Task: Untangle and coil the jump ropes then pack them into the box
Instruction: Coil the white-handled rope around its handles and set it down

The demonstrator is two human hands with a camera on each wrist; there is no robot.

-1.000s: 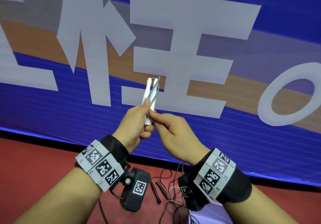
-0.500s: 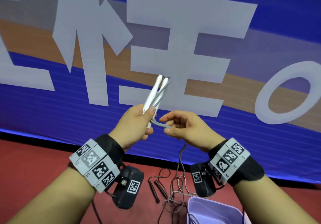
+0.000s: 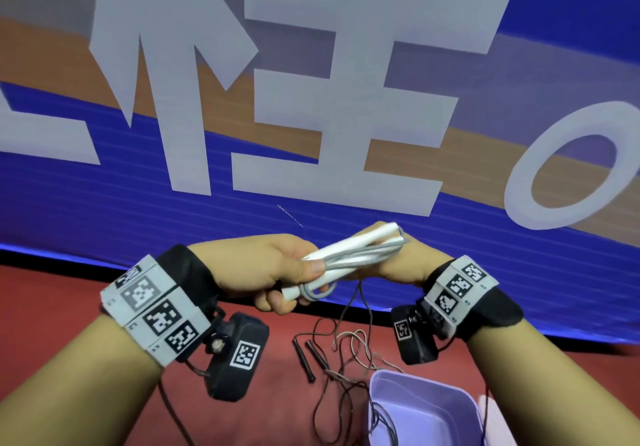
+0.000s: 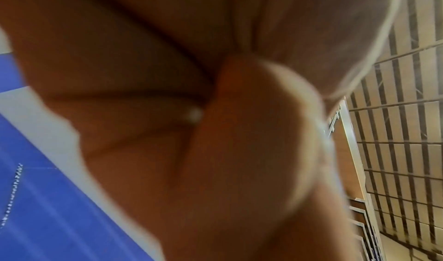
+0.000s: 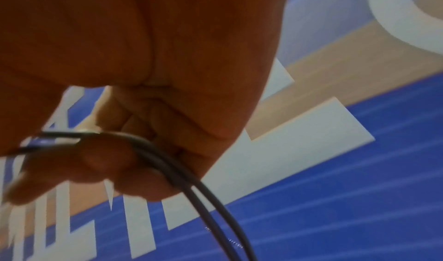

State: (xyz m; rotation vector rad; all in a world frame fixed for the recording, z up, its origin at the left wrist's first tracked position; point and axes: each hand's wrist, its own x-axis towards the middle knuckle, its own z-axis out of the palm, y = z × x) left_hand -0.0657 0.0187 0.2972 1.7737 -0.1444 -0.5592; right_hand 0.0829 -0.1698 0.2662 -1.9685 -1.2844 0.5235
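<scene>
Jump ropes show in two places: one is held up at centre frame in the head view, the rest lie tangled on the red floor (image 3: 69,307) at bottom centre. Behind everything, a blue banner (image 3: 104,203) with large pale characters and a tan band fills the upper two thirds of the frame. At the lower right edge sits a lilac plastic box (image 3: 426,407), open at the top, with a few thin cord strands hanging over its left rim into it. Just left of the box, the tangled cords (image 3: 346,352) spread in loose loops, and two slim black handles (image 3: 308,359) lie side by side at the left of the tangle. Both wrists wear black bands with printed marker tiles and a small black camera underneath. The left hand (image 3: 277,272) has its thumb and fingers curled round the lower end of two white handles (image 3: 349,248), which tilt up to the right with grey cord (image 3: 360,258) lying folded along them. The right hand (image 3: 405,262), partly hidden behind that bundle, has its fingers (image 5: 105,155) closed on the cord; two strands (image 5: 191,189) run down from it in the right wrist view. The left wrist view shows only blurred skin.
</scene>
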